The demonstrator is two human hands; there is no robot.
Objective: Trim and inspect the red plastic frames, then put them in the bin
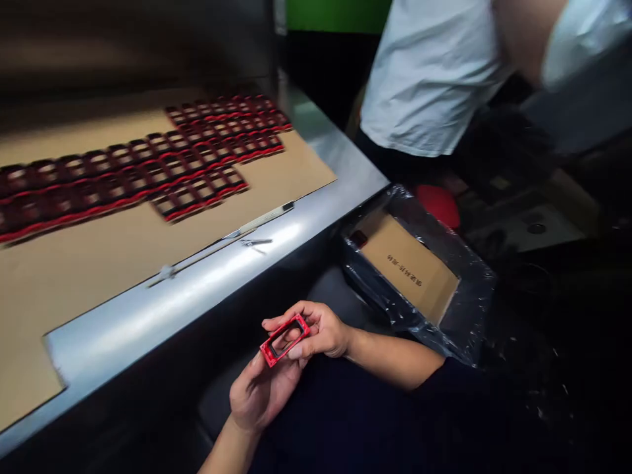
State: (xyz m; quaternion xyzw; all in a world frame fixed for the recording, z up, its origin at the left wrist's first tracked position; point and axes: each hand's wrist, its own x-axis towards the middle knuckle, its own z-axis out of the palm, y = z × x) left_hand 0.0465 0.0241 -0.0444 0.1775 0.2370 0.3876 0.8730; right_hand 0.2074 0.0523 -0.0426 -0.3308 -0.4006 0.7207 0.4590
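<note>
One red rectangular frame (285, 340) with a dark inner opening is gripped at bottom centre between the left hand (264, 395) and the right hand (312, 331). The left hand is turned palm up beneath the frame, with its fingers curled against the lower edge. The right hand's fingers (301, 315) are closed together over the upper rim, and part of a finger is seen through the opening.

Rows of red-and-black frames (148, 164) are laid out at upper left on a kraft cardboard sheet (89, 296), which is set on a steel-edged table (148, 313). A thin metal strip (261, 218) lies along the sheet's edge. At centre right, a cardboard panel (407, 266) printed with dark characters is seen inside a clear plastic liner (469, 296). At upper right, a co-worker's white T-shirt (424, 79) is seen beyond a red round cushion (438, 205).
</note>
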